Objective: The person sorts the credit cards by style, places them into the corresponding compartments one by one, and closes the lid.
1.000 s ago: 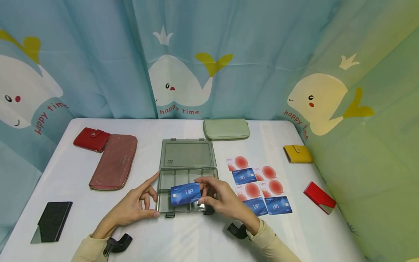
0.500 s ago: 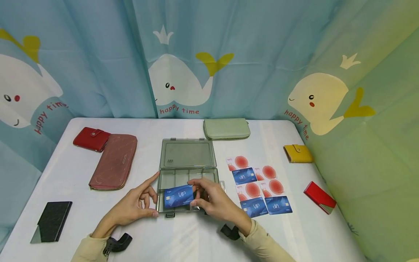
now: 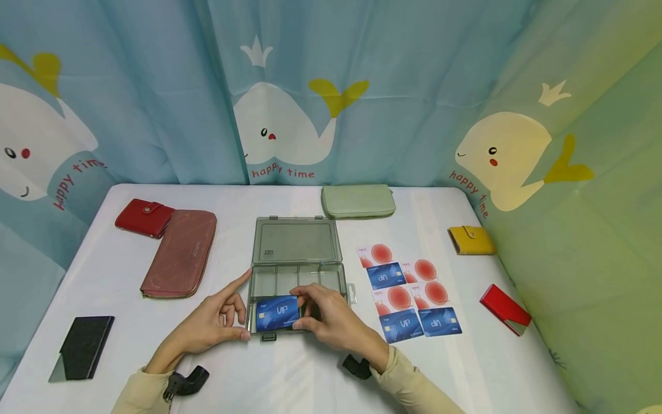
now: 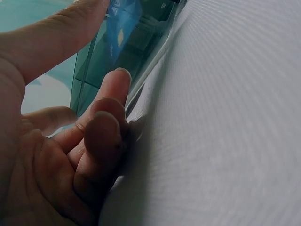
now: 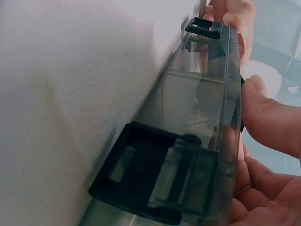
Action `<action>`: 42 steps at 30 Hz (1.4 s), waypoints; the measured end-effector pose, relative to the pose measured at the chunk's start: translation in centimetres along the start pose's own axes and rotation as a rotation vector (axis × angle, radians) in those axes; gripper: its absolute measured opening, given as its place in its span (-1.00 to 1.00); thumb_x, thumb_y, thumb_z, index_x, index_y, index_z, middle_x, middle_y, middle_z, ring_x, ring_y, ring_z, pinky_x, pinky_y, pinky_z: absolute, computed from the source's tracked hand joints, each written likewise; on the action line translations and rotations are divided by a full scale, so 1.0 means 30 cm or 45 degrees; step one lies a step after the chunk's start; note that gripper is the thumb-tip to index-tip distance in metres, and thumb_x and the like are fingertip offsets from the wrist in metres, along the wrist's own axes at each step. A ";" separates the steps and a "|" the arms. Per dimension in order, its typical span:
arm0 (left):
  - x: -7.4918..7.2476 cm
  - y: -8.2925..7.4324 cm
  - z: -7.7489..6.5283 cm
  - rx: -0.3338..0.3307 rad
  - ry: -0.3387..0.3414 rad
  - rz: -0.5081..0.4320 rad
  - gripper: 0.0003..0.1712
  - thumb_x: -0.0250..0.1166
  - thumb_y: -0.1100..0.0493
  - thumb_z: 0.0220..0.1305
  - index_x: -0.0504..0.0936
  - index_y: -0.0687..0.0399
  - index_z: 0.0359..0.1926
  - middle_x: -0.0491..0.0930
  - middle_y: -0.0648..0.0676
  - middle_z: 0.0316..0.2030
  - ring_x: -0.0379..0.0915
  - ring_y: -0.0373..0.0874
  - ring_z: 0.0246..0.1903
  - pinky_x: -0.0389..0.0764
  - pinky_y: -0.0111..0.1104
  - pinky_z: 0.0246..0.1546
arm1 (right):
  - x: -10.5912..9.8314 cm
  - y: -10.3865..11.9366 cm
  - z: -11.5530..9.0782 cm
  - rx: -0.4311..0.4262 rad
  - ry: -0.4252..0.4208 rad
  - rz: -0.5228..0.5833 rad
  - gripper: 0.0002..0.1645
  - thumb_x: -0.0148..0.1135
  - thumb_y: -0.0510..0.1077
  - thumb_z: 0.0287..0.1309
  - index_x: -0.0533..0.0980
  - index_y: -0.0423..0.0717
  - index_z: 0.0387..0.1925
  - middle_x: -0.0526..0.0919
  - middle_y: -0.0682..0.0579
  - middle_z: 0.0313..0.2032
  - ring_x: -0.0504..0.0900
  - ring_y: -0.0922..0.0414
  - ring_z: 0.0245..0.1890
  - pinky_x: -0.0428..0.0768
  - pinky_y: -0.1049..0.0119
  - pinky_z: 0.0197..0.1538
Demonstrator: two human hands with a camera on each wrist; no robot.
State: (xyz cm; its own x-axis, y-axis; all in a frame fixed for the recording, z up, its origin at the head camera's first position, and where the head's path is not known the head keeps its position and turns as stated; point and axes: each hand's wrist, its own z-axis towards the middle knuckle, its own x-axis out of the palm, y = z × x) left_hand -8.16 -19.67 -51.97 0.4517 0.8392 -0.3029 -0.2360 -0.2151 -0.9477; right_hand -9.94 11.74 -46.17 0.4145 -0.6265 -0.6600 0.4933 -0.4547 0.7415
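Observation:
A blue VIP card (image 3: pixel 276 313) is pinched at its right end by my right hand (image 3: pixel 336 323), low over the front left compartments of a clear grey plastic box (image 3: pixel 262 280). The box lies with its divided tray towards me and its lid (image 3: pixel 297 241) folded back. My left hand (image 3: pixel 204 323) rests against the tray's left side, index finger at the rear corner and thumb at the front one. In the left wrist view the other fingers (image 4: pixel 101 136) are loosely bent beside the wall. The right wrist view shows the front latch (image 5: pixel 150 169) and the thumb (image 5: pixel 270 115) above the rim.
Right of the box lie several blue VIP cards (image 3: pixel 401 326) and red-and-white cards (image 3: pixel 425 270). Around them are a green wallet (image 3: pixel 358 201), a yellow wallet (image 3: pixel 471 240) and a red card case (image 3: pixel 505 309). Left are a brown wallet (image 3: pixel 181 253), a red wallet (image 3: pixel 145 218) and a black case (image 3: pixel 85 348).
My right hand has moved left and slightly down with the blue card, bringing it from above the tray's middle to the front left compartments. My left hand has stayed at the box's side.

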 end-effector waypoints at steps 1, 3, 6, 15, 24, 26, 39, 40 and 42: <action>0.000 0.000 0.000 0.000 0.002 -0.005 0.36 0.67 0.20 0.09 -0.04 0.08 0.72 0.61 0.09 -0.33 0.41 -0.37 -0.50 0.46 -0.41 -0.56 | 0.002 0.001 0.001 0.004 -0.003 -0.011 -0.36 0.59 -0.14 0.18 0.57 -0.17 0.26 0.66 0.07 -0.15 0.62 0.22 -0.26 0.59 0.40 -0.12; -0.001 0.000 0.001 0.000 0.002 -0.011 0.36 0.66 0.20 0.10 -0.04 0.08 0.72 0.60 0.10 -0.34 0.41 -0.37 -0.50 0.46 -0.41 -0.55 | 0.004 0.002 0.003 0.003 -0.009 -0.032 -0.38 0.60 -0.11 0.18 0.59 -0.15 0.23 0.65 0.08 -0.17 0.61 0.24 -0.26 0.58 0.40 -0.12; -0.002 -0.002 0.002 -0.007 0.001 -0.016 0.35 0.66 0.20 0.10 -0.05 0.10 0.72 0.58 0.12 -0.35 0.38 -0.38 -0.53 0.43 -0.41 -0.58 | 0.008 0.003 0.006 -0.002 -0.012 -0.061 -0.40 0.61 -0.08 0.17 0.61 -0.14 0.20 0.64 0.11 -0.18 0.59 0.27 -0.27 0.57 0.42 -0.14; 0.000 0.000 0.007 0.000 -0.005 -0.002 0.35 0.66 0.21 0.09 -0.03 0.10 0.72 0.59 0.11 -0.35 0.41 -0.37 -0.51 0.44 -0.41 -0.56 | 0.009 0.015 0.013 0.020 -0.015 -0.131 -0.39 0.64 -0.04 0.13 0.64 -0.11 0.18 0.60 0.12 -0.21 0.51 0.29 -0.31 0.50 0.45 -0.22; 0.006 0.006 0.002 0.021 -0.007 0.007 0.34 0.66 0.21 0.11 -0.03 0.12 0.71 0.59 0.09 -0.36 0.42 -0.34 -0.51 0.43 -0.40 -0.58 | 0.007 0.014 0.012 0.034 0.057 -0.200 -0.37 0.61 0.01 0.18 0.63 -0.05 0.24 0.60 0.10 -0.18 0.55 0.25 -0.26 0.51 0.46 -0.19; 0.006 0.005 0.001 0.040 -0.015 0.010 0.33 0.66 0.22 0.10 -0.02 0.14 0.71 0.60 0.09 -0.37 0.42 -0.35 -0.52 0.42 -0.40 -0.60 | 0.008 0.016 0.014 0.033 0.069 -0.211 -0.36 0.60 0.02 0.19 0.62 -0.05 0.26 0.60 0.09 -0.17 0.56 0.24 -0.26 0.51 0.46 -0.18; 0.013 0.008 -0.006 0.064 -0.016 0.005 0.33 0.65 0.24 0.10 -0.02 0.15 0.71 0.60 0.09 -0.37 0.40 -0.36 -0.52 0.43 -0.40 -0.60 | 0.002 0.011 0.008 0.009 0.115 -0.243 -0.32 0.59 0.05 0.20 0.61 -0.04 0.30 0.60 0.10 -0.16 0.52 0.31 -0.24 0.51 0.45 -0.13; 0.012 0.008 -0.007 0.061 -0.019 0.012 0.33 0.66 0.23 0.10 -0.02 0.15 0.71 0.60 0.08 -0.37 0.41 -0.35 -0.52 0.43 -0.40 -0.59 | -0.002 0.009 0.009 -0.003 0.121 -0.228 -0.33 0.58 0.04 0.21 0.61 -0.05 0.30 0.61 0.10 -0.15 0.53 0.32 -0.24 0.52 0.45 -0.13; 0.009 0.009 -0.007 0.055 -0.022 0.020 0.33 0.66 0.22 0.10 -0.02 0.14 0.71 0.60 0.08 -0.37 0.41 -0.36 -0.51 0.44 -0.40 -0.58 | -0.016 0.004 0.012 -0.026 0.130 -0.179 -0.34 0.58 0.02 0.22 0.61 -0.09 0.29 0.63 0.08 -0.14 0.56 0.32 -0.23 0.55 0.46 -0.12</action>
State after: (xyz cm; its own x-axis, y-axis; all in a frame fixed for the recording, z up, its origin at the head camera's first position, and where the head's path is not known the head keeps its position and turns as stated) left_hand -7.94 -19.60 -52.33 0.4331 0.8443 -0.3157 -0.2804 -0.2066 -0.9374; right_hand -10.34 11.76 -45.72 0.4157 -0.4897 -0.7664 0.5668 -0.5196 0.6394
